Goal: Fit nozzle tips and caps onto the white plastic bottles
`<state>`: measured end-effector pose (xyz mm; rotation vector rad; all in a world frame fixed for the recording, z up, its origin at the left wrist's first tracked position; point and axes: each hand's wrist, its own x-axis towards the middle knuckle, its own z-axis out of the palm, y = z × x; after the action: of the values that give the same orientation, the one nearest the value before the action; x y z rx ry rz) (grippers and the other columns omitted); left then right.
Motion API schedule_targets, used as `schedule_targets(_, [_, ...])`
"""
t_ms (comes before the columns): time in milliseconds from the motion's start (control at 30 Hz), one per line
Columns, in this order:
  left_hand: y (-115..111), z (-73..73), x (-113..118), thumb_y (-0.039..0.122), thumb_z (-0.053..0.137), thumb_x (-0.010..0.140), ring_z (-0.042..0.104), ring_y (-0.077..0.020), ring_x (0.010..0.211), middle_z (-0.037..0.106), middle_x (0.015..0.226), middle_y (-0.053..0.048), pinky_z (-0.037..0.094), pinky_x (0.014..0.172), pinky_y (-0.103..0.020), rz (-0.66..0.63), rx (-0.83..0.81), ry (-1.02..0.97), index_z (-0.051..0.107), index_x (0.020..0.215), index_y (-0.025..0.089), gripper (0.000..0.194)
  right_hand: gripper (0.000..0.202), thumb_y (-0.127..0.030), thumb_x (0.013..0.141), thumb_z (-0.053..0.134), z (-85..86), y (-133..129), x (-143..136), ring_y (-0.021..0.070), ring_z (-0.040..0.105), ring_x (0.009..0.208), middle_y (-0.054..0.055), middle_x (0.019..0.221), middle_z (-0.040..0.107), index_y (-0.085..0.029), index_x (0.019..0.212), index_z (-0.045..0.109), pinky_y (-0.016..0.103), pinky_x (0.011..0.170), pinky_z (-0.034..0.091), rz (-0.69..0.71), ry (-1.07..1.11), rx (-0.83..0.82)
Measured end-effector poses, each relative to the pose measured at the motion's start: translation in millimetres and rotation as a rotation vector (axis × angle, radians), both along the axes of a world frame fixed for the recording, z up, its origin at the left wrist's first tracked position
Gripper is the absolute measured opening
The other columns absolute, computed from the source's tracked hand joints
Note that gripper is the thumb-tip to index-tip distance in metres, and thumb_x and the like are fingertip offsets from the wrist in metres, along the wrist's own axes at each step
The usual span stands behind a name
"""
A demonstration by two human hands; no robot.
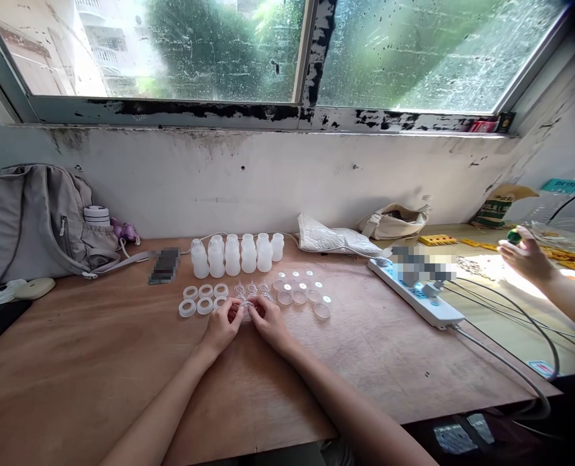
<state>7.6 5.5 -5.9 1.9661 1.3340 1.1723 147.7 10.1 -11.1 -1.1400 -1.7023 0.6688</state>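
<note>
My left hand [223, 323] and my right hand [268, 320] meet at the middle of the table, fingers closed around a small clear round part [246, 312]. Behind them stand clear pieces with pointed tips [251, 287]. White rings [187, 308] lie in rows beside my left hand. To the right of my right hand are clear round caps [299, 297] and small white discs [326, 299]. Several frosted white bottles [232, 254] stand upright in rows further back.
A phone [163, 266] and a grey backpack [44, 213] are at the left. A white power strip [418, 294] with cables lies at the right. Beyond it, another person's hand [527, 255] holds a green object [513, 237]. A white package [333, 238] rests by the wall.
</note>
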Motion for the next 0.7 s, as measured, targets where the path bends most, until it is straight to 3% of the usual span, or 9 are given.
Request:
schedule_targets(267, [-5.1,2.5,3.9,0.031,0.049,0.075,0.056,-0.0122,0.052,0.056,0.058,0.002,0.045,0.051,-0.023,0.025,0.017,0.043,0.048,0.069,0.019,0.013,0.009,-0.017,0.072,0.047,0.6,-0.9,0.7,0.0115,0.045,0.053,-0.001,0.059,0.053,-0.018,0.071,0.055,0.023,0.051,0.036,0.011,-0.019,-0.004])
schedule_targets(567, [-0.9,-0.7,-1.1,0.027,0.042,0.079,0.060,-0.0139,0.060,0.064,0.075,-0.002,0.048,0.058,-0.026,-0.024,-0.032,0.017,0.053,0.093,0.019,0.019,0.014,-0.021,0.075,0.048,-3.5,0.8,0.4,0.0109,0.047,0.055,0.000,0.067,0.057,-0.018,0.083,0.059,0.022,0.052,0.038,0.047,0.062,-0.046])
schedule_targets(700, [-3.5,-0.4,1.4,0.029,0.046,0.078,0.060,-0.0144,0.059,0.063,0.072,-0.001,0.048,0.057,-0.027,0.001,0.006,0.067,0.052,0.087,0.019,0.015,0.010,-0.019,0.073,0.051,-4.9,0.8,0.6,0.0104,0.047,0.056,-0.001,0.066,0.056,-0.017,0.079,0.059,0.021,0.053,0.038,0.051,0.057,-0.029])
